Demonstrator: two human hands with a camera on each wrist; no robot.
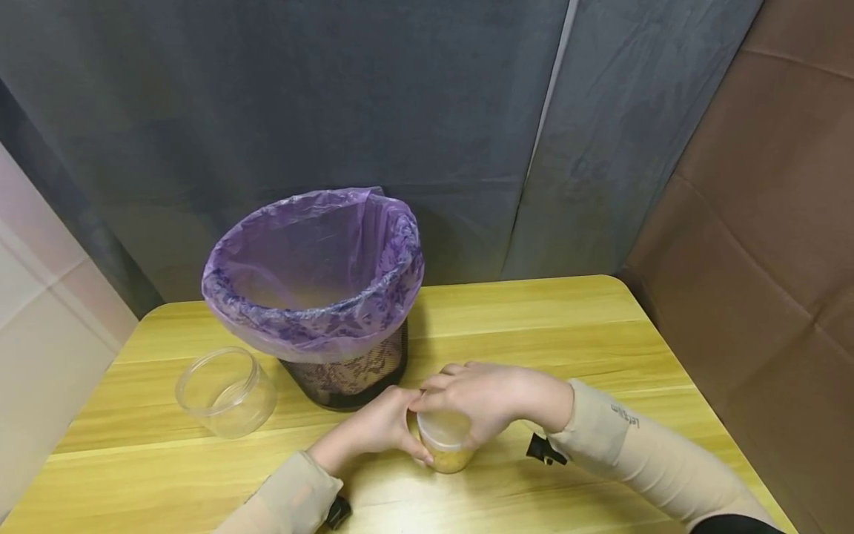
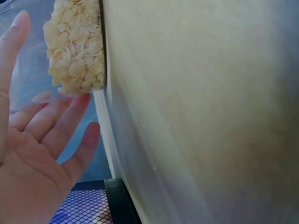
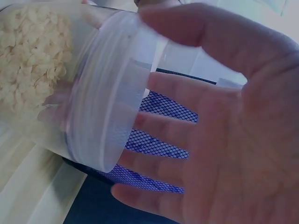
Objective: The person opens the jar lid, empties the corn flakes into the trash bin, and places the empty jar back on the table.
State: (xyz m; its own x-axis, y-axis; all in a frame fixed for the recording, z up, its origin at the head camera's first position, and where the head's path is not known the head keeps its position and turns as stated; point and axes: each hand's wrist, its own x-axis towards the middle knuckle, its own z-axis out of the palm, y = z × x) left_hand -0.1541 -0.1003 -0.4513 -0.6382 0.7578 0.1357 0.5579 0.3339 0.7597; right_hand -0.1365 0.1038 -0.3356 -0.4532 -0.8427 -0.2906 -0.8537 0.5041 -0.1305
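Observation:
A clear jar point(image 1: 448, 460) of pale yellow flakes stands upright on the table, topped by a translucent white lid point(image 1: 445, 429). My left hand point(image 1: 380, 424) holds the jar's left side between thumb and fingers; in the left wrist view its fingers point(image 2: 60, 116) reach around the jar point(image 2: 77, 51). From above and the right, my right hand point(image 1: 487, 397) grips the lid. The right wrist view shows the lid point(image 3: 110, 98) between thumb and fingers of the right hand point(image 3: 210, 130), with the flakes point(image 3: 35, 56) visible through the wall.
Behind and left of my hands stands a black mesh bin point(image 1: 353, 374) lined with a purple bag point(image 1: 313, 326). An open clear container point(image 1: 233, 404) sits left of the bin on the wooden table point(image 1: 534, 319). A grey curtain point(image 1: 333, 96) hangs behind.

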